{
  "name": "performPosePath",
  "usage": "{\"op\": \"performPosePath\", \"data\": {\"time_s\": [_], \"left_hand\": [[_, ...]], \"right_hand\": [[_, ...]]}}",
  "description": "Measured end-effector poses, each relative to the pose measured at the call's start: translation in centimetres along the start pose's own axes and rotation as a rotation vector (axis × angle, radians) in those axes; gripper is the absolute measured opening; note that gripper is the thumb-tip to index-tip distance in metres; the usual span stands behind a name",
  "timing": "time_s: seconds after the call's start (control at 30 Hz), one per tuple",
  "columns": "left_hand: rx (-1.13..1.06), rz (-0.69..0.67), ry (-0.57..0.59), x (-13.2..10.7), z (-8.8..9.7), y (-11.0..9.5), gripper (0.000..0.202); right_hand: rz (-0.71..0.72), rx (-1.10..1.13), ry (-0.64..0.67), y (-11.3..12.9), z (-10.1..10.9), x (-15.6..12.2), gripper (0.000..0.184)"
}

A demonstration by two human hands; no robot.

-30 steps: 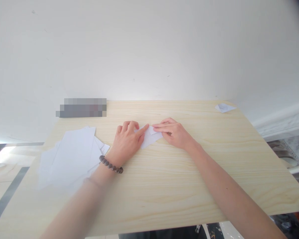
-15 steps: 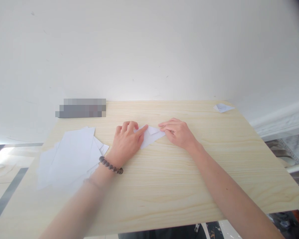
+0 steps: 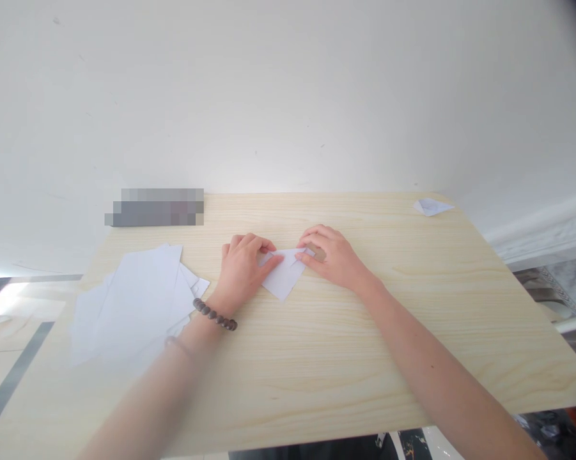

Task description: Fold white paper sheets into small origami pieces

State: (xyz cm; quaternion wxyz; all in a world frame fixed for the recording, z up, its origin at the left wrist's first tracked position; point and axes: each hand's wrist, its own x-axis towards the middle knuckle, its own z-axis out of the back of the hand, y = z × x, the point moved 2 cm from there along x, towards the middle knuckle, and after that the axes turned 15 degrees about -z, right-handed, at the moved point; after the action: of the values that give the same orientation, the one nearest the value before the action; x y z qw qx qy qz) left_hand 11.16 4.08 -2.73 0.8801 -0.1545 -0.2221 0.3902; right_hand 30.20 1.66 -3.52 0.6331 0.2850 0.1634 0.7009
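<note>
A small folded white paper (image 3: 284,276) lies on the light wooden table (image 3: 316,358), its point toward me. My left hand (image 3: 242,268), a bead bracelet on its wrist, has its fingers curled and its fingertips pinched on the paper's upper left edge. My right hand (image 3: 330,255) has its fingers bent and pressed on the paper's upper right corner. Both hands hold the same piece between them.
A loose pile of white sheets (image 3: 134,306) lies at the left of the table. A small folded paper piece (image 3: 431,206) sits at the far right corner. A blurred grey patch (image 3: 156,207) is at the far left edge. A white wall stands behind.
The paper has turned, so its point faces me instead of lying sideways. My right hand has shifted left onto its upper right corner, and my left fingers have curled onto its edge.
</note>
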Motion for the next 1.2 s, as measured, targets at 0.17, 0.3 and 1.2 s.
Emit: {"op": "performPosePath", "data": {"time_s": [0.17,0.3,1.2], "left_hand": [[-0.173,-0.008,-0.012,0.1,0.5,-0.2,0.019],[-0.337,0.027,-0.012,0.1,0.8,-0.3,0.025],[-0.292,-0.078,0.095,0.1,0.9,-1.4,0.032]], "right_hand": [[0.047,0.064,0.066,0.1,0.1,-0.1,0.013],[0.051,0.126,0.1,0.4,0.4,-0.2,0.014],[-0.003,0.14,0.265,0.6,1.1,0.1,0.04]]}}
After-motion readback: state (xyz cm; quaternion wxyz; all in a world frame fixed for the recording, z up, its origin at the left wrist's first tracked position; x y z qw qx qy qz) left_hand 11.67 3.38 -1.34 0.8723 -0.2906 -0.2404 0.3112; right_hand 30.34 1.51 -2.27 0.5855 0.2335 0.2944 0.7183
